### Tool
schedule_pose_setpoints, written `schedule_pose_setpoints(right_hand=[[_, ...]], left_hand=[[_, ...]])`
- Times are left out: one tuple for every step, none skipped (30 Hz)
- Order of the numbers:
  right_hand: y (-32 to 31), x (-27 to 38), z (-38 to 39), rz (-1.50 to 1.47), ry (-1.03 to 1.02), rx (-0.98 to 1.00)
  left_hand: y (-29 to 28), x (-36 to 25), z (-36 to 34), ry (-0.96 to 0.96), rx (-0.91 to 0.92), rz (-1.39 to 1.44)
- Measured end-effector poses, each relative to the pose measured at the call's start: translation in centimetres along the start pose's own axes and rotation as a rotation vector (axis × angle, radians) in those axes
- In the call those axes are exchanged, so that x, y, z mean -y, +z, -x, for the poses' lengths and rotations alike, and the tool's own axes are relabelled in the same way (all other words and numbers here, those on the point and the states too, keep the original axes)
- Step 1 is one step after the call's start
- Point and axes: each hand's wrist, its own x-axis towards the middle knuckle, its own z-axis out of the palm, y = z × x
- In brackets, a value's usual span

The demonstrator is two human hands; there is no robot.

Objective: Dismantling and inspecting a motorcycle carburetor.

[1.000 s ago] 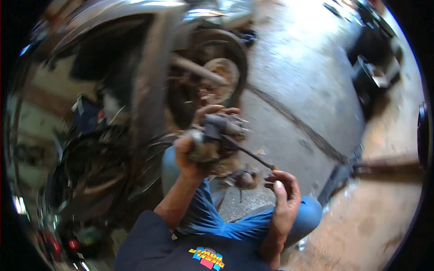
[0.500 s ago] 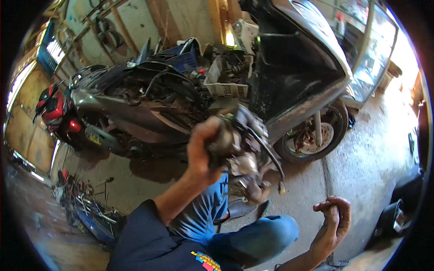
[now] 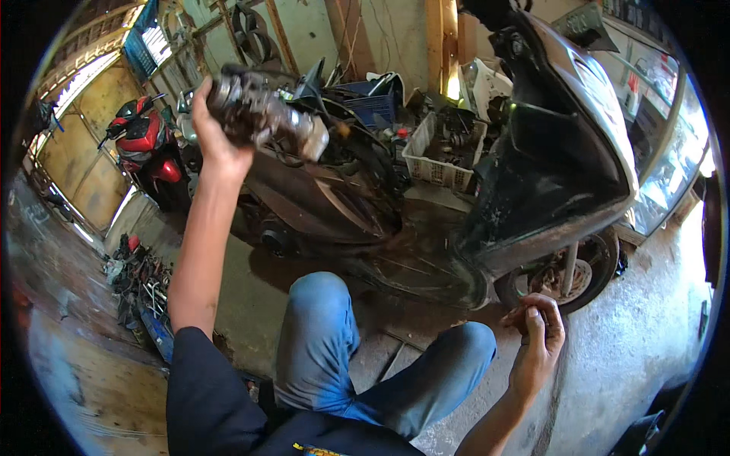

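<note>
In the upper left, my left hand is raised with its fingers wrapped round a grimy metal engine part. That part resembles a carburetor or throttle body, with a paler pipe end pointing right; motion blurs its details. It is held up in front of the scooter's rear half and hides some of it. My right hand hovers low on the right, beyond my right knee, with fingers curled in and the thumb close to them. Whatever it may pinch cannot be made out. Facing me side-on is a partly stripped scooter, its seat area uncovered.
Behind the scooter stand a pale plastic crate of parts and a blue crate. A red motorcycle is parked at the far left. Tools and scraps lie on the left floor. A glass cabinet stands right.
My left hand has lifted the metal part up and leftward from the middle of the view. My right hand stays curled, slightly higher and further left in view. The view has shifted too.
</note>
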Motion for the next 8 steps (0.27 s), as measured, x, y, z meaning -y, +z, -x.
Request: schedule_pose_setpoints(right_hand=[[1.2,-0.3,-0.5,0.004,0.008,0.017],[2.5,-0.4,-1.0,-0.013,0.040,0.033],[3.7,-0.6,-1.6,-0.024,0.068,0.043],[4.7,-1.0,-2.3,-0.010,0.109,0.076],[6.0,-1.6,-3.1,0.004,0.108,0.087],[7.5,-2.4,-4.0,0.040,0.074,0.171],[9.2,-2.9,-4.9,0.078,0.040,0.256],[11.6,-3.0,-5.8,0.129,0.052,0.262]], left_hand=[[-0.9,-0.3,-2.3,0.034,0.002,-0.015],[-0.7,-0.7,-3.7,0.022,-0.067,-0.012],[0.0,-0.6,-5.0,0.006,-0.133,0.000],[0.6,0.2,-6.2,0.016,-0.166,-0.031],[0.8,0.8,-7.5,0.028,-0.198,-0.063],[0.2,1.3,-9.2,0.051,-0.191,-0.063],[-0.6,1.8,-10.7,0.049,-0.227,-0.073],[-2.6,1.9,-11.5,0.050,-0.250,-0.069]])
